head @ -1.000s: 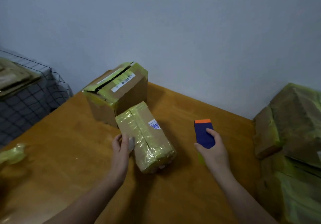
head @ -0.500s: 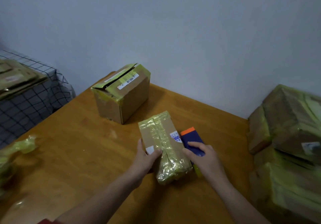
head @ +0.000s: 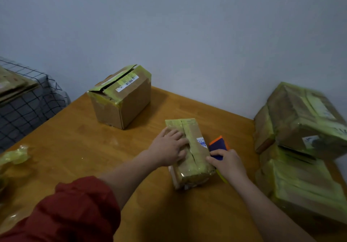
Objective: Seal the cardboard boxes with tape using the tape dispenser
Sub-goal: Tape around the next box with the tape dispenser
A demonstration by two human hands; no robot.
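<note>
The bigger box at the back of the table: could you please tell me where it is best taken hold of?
The bigger box stands upright, clear of the rest, with top flaps gaping, so the top offers no hold. Probably best: one hand on each side wall, coming from the near side.

I get dim, flat, bluish light with soft shadows on the table (its lines bow at the edges), and the stacked boxes at right are smeared with blur.
</note>
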